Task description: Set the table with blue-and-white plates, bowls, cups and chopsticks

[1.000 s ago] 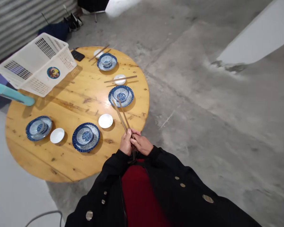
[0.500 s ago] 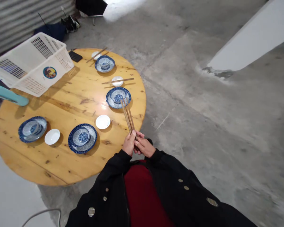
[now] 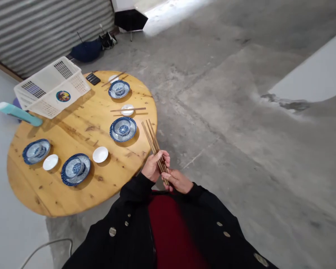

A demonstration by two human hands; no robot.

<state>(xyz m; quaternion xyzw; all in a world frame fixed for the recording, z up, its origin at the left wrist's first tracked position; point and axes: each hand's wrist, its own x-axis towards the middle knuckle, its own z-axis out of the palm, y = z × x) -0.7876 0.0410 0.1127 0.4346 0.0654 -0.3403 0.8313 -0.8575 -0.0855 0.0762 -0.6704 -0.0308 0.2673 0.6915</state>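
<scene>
In front of my body I hold a bundle of several brown chopsticks (image 3: 151,137), their far ends fanned apart toward the table. My left hand (image 3: 154,167) is closed around their middle. Lower down, my right hand (image 3: 179,180) grips the near ends with its thumb on top. Nearest to my hands on the round wooden table (image 3: 123,170) is a blue-and-white bowl on a plate (image 3: 123,129). Behind it, a pair of chopsticks (image 3: 140,108) lies across a small white dish (image 3: 127,112). Another white dish (image 3: 100,154) sits nearer to me.
More bowls on plates stand at the near edge (image 3: 75,169), left (image 3: 36,151) and back (image 3: 119,89). A white plastic basket (image 3: 72,91), a turquoise object (image 3: 19,113) and a black item (image 3: 93,78) sit on the far side. Umbrellas (image 3: 86,50) lie by the corrugated shutter.
My view has shifted, so the table now sits further left. The chopsticks have fanned out more, and my right hand has slid down toward their near ends.
</scene>
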